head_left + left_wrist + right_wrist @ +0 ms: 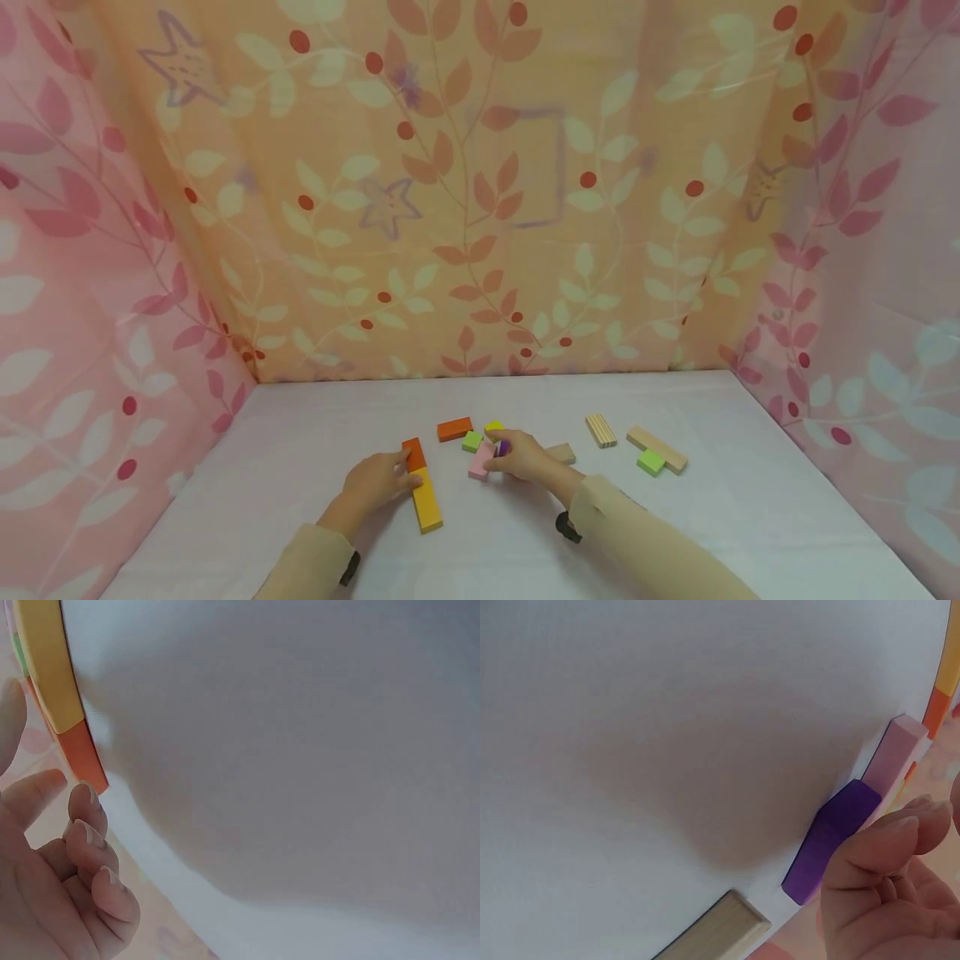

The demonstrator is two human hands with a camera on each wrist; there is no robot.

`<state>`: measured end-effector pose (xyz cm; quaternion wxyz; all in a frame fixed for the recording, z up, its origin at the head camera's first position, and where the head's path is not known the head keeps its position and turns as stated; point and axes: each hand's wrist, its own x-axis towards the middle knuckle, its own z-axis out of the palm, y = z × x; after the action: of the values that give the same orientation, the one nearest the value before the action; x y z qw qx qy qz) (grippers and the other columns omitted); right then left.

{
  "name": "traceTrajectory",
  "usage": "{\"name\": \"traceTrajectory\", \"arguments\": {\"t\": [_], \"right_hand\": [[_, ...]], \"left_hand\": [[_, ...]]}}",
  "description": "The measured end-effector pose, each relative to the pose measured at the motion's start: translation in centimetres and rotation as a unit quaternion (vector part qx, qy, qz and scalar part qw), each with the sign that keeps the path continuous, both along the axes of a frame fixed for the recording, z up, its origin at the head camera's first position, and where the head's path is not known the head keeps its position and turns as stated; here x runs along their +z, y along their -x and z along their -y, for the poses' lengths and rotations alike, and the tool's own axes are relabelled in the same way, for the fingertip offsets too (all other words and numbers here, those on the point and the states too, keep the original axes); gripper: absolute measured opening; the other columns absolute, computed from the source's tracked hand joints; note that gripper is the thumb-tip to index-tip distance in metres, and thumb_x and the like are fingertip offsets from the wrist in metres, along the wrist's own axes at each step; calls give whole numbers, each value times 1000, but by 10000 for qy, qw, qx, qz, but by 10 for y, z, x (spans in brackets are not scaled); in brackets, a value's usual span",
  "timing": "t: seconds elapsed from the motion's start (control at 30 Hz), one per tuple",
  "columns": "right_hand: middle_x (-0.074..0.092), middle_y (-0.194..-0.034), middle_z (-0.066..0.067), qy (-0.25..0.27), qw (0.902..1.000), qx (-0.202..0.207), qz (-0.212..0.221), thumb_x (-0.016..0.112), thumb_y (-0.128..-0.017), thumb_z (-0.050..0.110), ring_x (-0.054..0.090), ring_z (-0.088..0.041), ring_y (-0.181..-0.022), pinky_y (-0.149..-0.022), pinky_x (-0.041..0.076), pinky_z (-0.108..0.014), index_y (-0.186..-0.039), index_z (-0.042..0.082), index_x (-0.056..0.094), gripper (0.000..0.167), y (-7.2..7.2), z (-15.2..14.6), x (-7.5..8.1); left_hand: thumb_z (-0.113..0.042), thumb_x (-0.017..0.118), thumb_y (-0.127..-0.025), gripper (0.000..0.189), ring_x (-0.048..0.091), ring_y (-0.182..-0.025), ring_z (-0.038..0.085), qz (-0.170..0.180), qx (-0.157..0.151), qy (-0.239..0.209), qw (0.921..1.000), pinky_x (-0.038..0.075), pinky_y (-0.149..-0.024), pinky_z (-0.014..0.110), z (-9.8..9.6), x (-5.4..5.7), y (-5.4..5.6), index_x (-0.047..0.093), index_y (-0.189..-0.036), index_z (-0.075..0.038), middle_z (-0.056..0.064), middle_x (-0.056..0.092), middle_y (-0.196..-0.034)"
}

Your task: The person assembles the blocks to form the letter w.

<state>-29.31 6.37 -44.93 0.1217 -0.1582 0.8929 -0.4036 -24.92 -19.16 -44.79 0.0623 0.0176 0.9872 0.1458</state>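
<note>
My left hand is at a row of an orange block and a longer yellow block laid end to end. Its fingertips touch the side of the row near the joint; the other fingers curl loosely beside the orange end in the left wrist view. With my right hand I pinch a purple block between thumb and fingers, partly hidden in the head view. It overlaps a pink block in the right wrist view. Beyond the pink block lie a green block and a small yellow block.
Another orange block lies farther back. A light wooden block sits behind my right wrist. To the right are a ribbed wooden piece and a long wooden block with a green block against it. Patterned curtains surround the white table.
</note>
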Motion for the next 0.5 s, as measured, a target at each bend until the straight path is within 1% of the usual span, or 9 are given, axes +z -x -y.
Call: {"name": "traceTrajectory", "arguments": {"t": [0.13,0.17,0.27,0.3,0.33,0.37,0.4,0.43,0.5], "right_hand": [[49,-139,-24,32,9999,-33,104,75,-86,22,44,-44,-127,-102,37,-59,-139,6,53,59,-1,-1,-1],[48,-139,-25,27,9999,-33,139,76,-86,22,47,-42,-123,-99,41,-57,-139,6,53,60,-1,-1,0],[47,-139,-27,40,9997,-32,256,76,-86,22,52,-36,-110,-81,52,-45,-140,7,52,62,-3,1,0],[47,-138,-27,37,9996,-23,274,76,-86,22,55,-37,-104,-74,52,-42,-140,7,52,62,-4,1,0],[48,-138,-27,12,9998,11,214,76,-86,22,55,-37,-104,-73,52,-42,-140,6,52,61,-4,2,0],[48,-137,-27,16,9998,12,204,76,-86,21,55,-35,-100,-67,51,-39,-140,6,52,61,-4,2,0],[48,-137,-27,2,9998,7,190,76,-86,21,55,-35,-100,-66,50,-39,-140,6,52,61,-4,1,-1],[49,-136,-26,9,9998,2,192,76,-86,21,56,-39,-97,-67,51,-43,-140,7,52,61,-4,1,-1],[51,-136,-25,-81,9999,51,68,76,-86,23,56,-42,-106,-81,52,-49,-140,7,53,60,-4,0,-1]], "left_hand": [[-47,71,-84,69,55,-117,40,51,-27,-2,10000,44,-96,53,-3,1,1,56,-135,-3,21,61,-126],[-47,71,-84,69,55,-116,40,61,-27,0,10000,44,-96,53,-3,1,1,56,-135,-4,21,61,-126],[-46,73,-83,68,55,-116,40,40,-38,40,10000,44,-95,53,-5,1,0,58,-135,-5,21,61,-124],[-46,73,-83,67,55,-116,40,25,-31,44,10000,44,-95,53,-5,1,0,58,-135,-5,21,61,-124],[-45,73,-83,67,55,-115,40,4,-35,49,10000,44,-95,53,-5,0,0,58,-134,-5,21,61,-124],[-44,74,-83,67,55,-115,41,-9,-30,30,10000,44,-95,54,-5,-1,0,58,-134,-5,21,61,-124],[-44,74,-83,66,55,-115,41,-21,-26,10,10000,44,-95,53,-4,-1,0,58,-134,-5,21,62,-123],[-43,74,-83,66,55,-115,41,-25,-10,-16,10000,44,-95,53,-4,-2,0,58,-134,-5,21,61,-124],[-43,74,-83,66,54,-116,41,-26,17,-85,10000,44,-96,53,-3,-4,0,58,-134,-4,21,61,-125]]}}
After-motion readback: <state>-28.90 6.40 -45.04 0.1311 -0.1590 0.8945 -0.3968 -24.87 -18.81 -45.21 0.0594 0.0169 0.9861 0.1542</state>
